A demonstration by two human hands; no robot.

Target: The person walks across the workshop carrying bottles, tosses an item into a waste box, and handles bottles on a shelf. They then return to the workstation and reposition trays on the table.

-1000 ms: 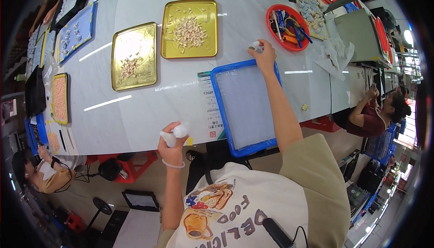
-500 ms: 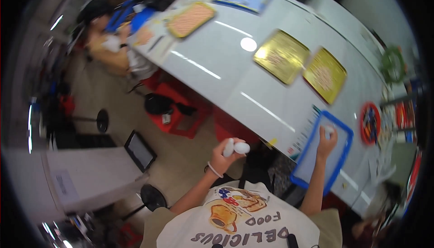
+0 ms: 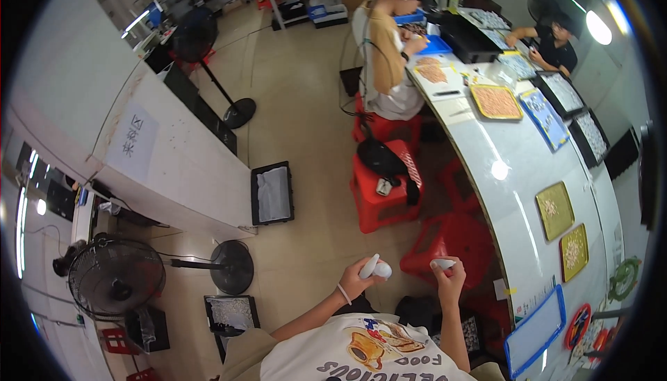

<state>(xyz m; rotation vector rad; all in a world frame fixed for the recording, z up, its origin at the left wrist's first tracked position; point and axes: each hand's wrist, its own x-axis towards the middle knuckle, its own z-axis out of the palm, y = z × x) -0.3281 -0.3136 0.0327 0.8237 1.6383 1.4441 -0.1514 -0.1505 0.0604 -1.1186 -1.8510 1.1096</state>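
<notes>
My left hand [image 3: 356,282] is closed around smooth white pieces. One is a slim, pointed piece [image 3: 371,266], and beside it shows a rounded white piece [image 3: 382,270]. Their exact kind I cannot make out. My right hand [image 3: 451,281] pinches another small white rounded piece [image 3: 442,263] between thumb and fingers. Both hands are raised in front of my printed apron [image 3: 375,346], apart from each other. Behind the right hand stands a red stool [image 3: 455,242]. A blue-rimmed tray [image 3: 536,332] lies on the table to its right.
Along the right runs a white table [image 3: 514,204] with two gold trays [image 3: 556,211] and a yellow-rimmed tray of pinkish pieces [image 3: 497,102]. A person [image 3: 385,54] sits at its far side. Floor fans [image 3: 233,266], a black bin with lining [image 3: 272,193] and a white pillar [image 3: 167,145] stand left.
The view has swung left, toward the floor and pillar. My right hand has left the blue-rimmed tray and come nearer my left hand, holding a white piece. The left keeps its white pieces.
</notes>
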